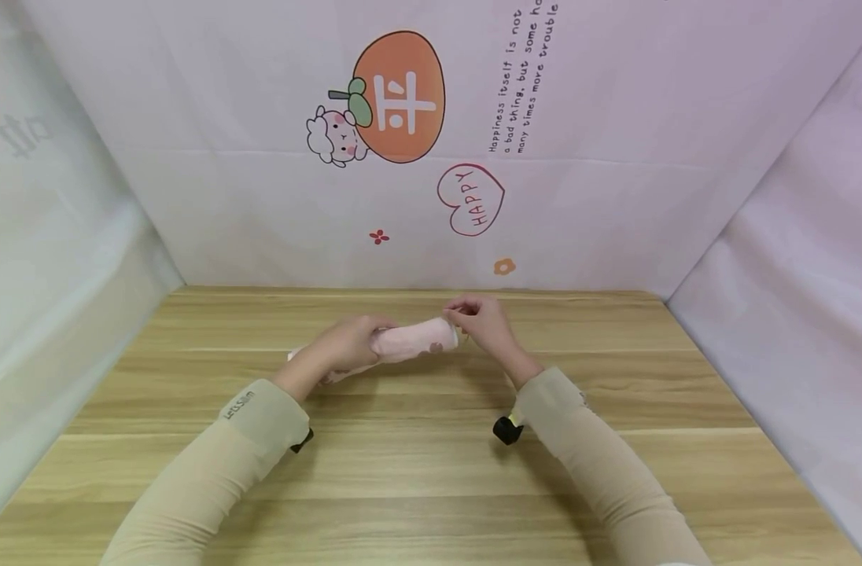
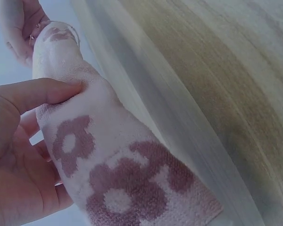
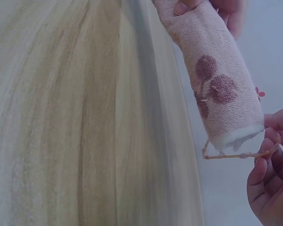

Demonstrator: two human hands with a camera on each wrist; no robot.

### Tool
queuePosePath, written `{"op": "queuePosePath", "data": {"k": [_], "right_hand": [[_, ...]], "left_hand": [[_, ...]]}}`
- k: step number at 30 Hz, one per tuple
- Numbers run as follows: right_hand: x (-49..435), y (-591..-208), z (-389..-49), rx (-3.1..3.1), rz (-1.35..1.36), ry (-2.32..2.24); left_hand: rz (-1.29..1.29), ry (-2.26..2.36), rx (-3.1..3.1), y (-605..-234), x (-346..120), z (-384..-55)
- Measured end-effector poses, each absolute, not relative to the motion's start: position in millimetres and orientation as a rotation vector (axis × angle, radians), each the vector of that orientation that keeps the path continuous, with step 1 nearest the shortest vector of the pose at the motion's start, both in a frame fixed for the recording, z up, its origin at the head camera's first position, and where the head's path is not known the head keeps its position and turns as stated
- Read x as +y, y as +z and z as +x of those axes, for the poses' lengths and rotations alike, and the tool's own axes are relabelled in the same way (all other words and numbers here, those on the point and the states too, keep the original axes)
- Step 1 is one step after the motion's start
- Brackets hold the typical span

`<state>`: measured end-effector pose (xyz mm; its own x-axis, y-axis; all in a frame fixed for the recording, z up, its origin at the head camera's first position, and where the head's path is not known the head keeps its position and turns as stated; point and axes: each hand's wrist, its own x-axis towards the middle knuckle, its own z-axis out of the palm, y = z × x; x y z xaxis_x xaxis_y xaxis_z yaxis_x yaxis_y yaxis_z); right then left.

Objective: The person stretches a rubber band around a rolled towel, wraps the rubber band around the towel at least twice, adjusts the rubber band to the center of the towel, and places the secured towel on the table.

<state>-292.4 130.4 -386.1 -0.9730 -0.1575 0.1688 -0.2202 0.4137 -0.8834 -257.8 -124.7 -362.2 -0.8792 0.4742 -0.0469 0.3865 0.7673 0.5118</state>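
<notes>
A rolled pink towel (image 1: 410,339) with dark rose flowers is held over the far middle of the table. My left hand (image 1: 346,343) grips it around its left part, the thumb lying across the terry cloth in the left wrist view. At the roll's right end, my right hand (image 1: 482,321) pinches a thin orange-tan cord (image 3: 236,156) between thumb and fingertips. That cord stretches across just beyond the towel's white-edged end (image 3: 238,136) in the right wrist view. The far side of the roll is hidden.
The wood-grain table (image 1: 403,487) ends at a white printed backdrop (image 1: 275,228), with white fabric on both sides. Black wrist devices (image 1: 507,430) hang under both sleeves, low over the table.
</notes>
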Motion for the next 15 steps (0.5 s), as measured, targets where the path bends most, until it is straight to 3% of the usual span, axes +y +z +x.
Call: {"op": "queuePosePath", "data": {"k": [15], "right_hand": [[123.4,-384.0,-285.3,-2.574,0.311,1.667]], "left_hand": [[0.612,0.746,2.793,-361.4,-120.5,-258.2]]}}
